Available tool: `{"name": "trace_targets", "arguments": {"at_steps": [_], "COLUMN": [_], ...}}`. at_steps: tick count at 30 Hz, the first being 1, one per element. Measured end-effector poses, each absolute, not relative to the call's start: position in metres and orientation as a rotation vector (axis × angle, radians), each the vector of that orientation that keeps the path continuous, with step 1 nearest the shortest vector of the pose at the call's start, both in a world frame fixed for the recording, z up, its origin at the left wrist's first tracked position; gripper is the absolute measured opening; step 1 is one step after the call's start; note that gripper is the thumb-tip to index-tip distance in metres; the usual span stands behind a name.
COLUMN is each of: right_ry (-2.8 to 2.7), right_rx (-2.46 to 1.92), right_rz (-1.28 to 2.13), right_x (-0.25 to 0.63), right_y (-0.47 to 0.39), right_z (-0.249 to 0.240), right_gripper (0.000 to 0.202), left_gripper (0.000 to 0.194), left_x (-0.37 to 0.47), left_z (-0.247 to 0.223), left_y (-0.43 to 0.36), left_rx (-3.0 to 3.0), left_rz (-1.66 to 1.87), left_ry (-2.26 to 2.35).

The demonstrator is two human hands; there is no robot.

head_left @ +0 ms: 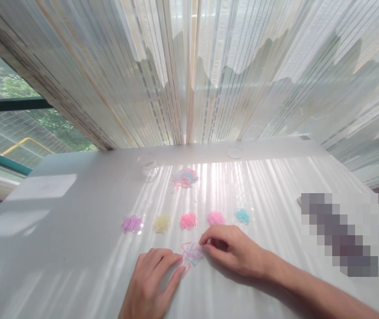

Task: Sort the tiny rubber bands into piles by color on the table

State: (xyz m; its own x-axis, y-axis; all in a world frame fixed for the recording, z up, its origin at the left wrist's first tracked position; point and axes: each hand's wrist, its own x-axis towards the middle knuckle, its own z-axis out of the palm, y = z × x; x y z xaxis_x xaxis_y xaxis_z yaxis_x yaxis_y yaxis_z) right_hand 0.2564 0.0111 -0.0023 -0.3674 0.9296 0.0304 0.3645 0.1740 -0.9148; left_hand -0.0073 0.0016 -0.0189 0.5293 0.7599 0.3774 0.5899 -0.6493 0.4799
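So the mixed tangle (192, 253) sits near the table's (86, 248) close edge, right between both hands, with bare tabletop off to the left. It's thin, loopy, stringy stuff in pink, purple and blue, kinda roundish, with a loose tail pointing down-left toward the person. Left hand (152, 279) has thumb and finger slightly apart at that tail; right hand's (234, 250) fingertips are together at the upper right edge, can't tell if they're pinching a strand.
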Motion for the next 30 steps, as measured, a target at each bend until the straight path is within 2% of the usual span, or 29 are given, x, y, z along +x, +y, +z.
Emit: {"name": "trace_targets", "arguments": {"at_steps": [6,11,20,25,30], "right_ry": [-1.696,-1.696,-1.729,-1.750,-1.820], "right_rx": [-1.192,-1.137,-1.110,-1.104,-1.087], "right_rz": [1.254,1.210,1.172,1.153,1.069], "right_x": [0.253,0.251,0.252,0.251,0.253], "right_y": [0.006,0.004,0.004,0.004,0.004], "right_z": [-0.003,-0.007,-0.006,-0.009,-0.015], "right_gripper": [0.016,0.018,0.018,0.010,0.015], "left_gripper": [0.021,0.014,0.017,0.018,0.020], "left_x": [0.021,0.027,0.023,0.022,0.021], "left_z": [-0.018,-0.021,-0.020,-0.020,-0.018], "left_y": [0.004,0.003,0.000,-0.001,-0.001], "left_rx": [2.397,2.355,2.325,2.318,2.302], "left_rz": [1.013,1.115,1.114,1.130,1.193], "left_ry": [1.100,1.028,1.010,1.018,1.008]}}
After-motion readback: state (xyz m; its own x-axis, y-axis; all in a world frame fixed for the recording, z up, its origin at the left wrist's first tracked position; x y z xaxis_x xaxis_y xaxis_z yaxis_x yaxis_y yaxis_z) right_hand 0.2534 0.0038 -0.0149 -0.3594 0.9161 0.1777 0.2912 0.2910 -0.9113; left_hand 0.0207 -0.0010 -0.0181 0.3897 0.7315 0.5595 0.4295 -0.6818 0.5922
